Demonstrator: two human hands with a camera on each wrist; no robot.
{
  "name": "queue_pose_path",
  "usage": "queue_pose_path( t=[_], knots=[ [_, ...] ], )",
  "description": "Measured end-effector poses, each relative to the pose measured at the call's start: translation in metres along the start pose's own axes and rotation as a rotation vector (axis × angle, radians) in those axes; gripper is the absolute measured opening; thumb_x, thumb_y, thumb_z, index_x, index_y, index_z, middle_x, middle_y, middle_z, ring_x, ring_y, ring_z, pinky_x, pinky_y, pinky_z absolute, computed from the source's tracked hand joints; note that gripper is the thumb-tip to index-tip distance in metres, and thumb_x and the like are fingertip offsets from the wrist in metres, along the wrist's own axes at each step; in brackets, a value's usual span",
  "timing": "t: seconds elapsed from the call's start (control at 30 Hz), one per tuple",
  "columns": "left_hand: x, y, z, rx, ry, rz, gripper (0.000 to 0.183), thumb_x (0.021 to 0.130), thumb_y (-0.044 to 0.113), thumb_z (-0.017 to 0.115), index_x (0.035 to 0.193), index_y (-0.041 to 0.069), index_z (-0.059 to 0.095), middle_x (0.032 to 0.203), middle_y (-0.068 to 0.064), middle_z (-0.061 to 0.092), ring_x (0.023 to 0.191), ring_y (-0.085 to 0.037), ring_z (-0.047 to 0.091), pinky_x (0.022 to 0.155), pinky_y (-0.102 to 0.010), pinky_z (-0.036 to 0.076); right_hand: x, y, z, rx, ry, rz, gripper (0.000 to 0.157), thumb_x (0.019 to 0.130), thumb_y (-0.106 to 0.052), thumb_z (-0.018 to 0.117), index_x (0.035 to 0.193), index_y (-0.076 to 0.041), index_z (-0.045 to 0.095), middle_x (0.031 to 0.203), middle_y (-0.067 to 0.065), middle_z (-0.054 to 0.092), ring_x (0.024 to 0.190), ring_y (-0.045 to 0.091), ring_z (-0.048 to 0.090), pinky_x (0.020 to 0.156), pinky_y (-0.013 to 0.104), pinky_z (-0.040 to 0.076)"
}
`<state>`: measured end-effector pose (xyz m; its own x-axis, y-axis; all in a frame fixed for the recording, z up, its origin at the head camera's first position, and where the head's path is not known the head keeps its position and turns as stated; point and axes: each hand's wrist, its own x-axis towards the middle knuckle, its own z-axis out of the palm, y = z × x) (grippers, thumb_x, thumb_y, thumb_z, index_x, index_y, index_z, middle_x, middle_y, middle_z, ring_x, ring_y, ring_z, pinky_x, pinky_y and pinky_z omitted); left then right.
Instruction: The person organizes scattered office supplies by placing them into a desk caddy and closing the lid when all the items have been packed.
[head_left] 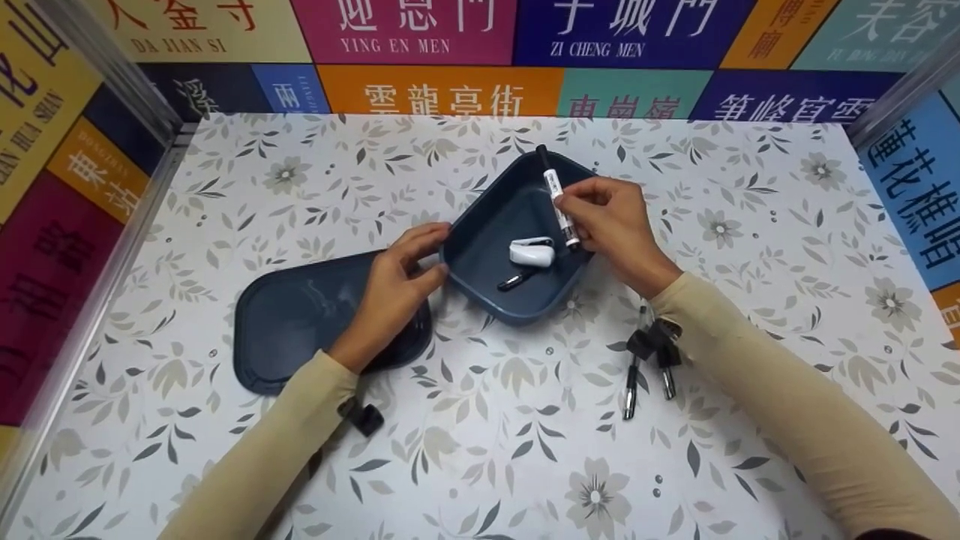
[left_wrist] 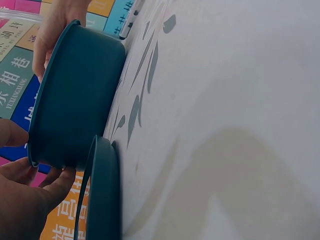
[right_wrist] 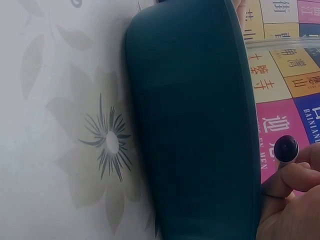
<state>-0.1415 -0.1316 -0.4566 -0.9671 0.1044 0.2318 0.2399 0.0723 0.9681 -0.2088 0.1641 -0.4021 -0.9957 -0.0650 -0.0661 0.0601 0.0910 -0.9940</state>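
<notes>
My right hand point(head_left: 611, 225) pinches a black-capped white marker point(head_left: 555, 196) over the right side of a dark blue open box point(head_left: 487, 304). In the right wrist view the marker's round end point(right_wrist: 286, 148) shows above the rim. My left hand point(head_left: 397, 289) holds the box's left corner, with thumb and fingertips at the rim and outer wall in the left wrist view. Inside the box lie a small white stapler point(head_left: 532, 253) and a black pen point(head_left: 514, 281), partly hidden under it. The matching lid point(head_left: 289, 319) lies flat on the table under my left hand.
Two dark pens point(head_left: 630, 390) lie on the flower-patterned table point(head_left: 480, 450) beside my right sleeve, partly covered by the black wrist camera point(head_left: 652, 343). Panels with coloured lettering point(head_left: 442, 90) wall the table at the back and both sides.
</notes>
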Motion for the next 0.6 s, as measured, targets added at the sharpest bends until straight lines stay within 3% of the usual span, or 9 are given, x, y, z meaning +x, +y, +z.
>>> queue_pose_path(
  t=[0.27, 0.43, 0.6],
  knots=[
    [-0.001, 0.002, -0.002, 0.028, -0.011, -0.026, 0.048, 0.097, -0.004, 0.070, 0.144, -0.005, 0.068, 0.152, -0.008, 0.065, 0.134, -0.030, 0.067, 0.101, -0.036, 0.055, -0.001, 0.000, -0.002, 0.051, 0.014, -0.002, 0.014, 0.098, -0.009, 0.078, 0.106, 0.003, 0.078, 0.076, 0.001, 0.061, 0.055, 0.011, 0.044, 0.046, 0.019, 0.032],
    [-0.001, 0.003, -0.001, 0.030, -0.011, -0.023, 0.048, 0.096, -0.005, 0.071, 0.144, -0.006, 0.068, 0.152, -0.009, 0.066, 0.133, -0.029, 0.068, 0.101, -0.036, 0.055, -0.004, -0.001, -0.006, 0.077, 0.007, -0.015, 0.013, 0.098, -0.007, 0.078, 0.105, 0.003, 0.077, 0.075, 0.003, 0.062, 0.054, 0.011, 0.045, 0.045, 0.019, 0.031],
    [-0.001, 0.003, 0.000, 0.023, -0.009, -0.016, 0.048, 0.095, -0.006, 0.071, 0.143, -0.006, 0.069, 0.151, -0.010, 0.066, 0.132, -0.031, 0.068, 0.104, -0.046, 0.055, -0.007, 0.001, -0.013, 0.072, 0.001, -0.037, 0.013, 0.098, -0.007, 0.078, 0.105, 0.003, 0.077, 0.079, 0.006, 0.066, 0.055, 0.013, 0.056, 0.045, 0.022, 0.046]
  ],
)
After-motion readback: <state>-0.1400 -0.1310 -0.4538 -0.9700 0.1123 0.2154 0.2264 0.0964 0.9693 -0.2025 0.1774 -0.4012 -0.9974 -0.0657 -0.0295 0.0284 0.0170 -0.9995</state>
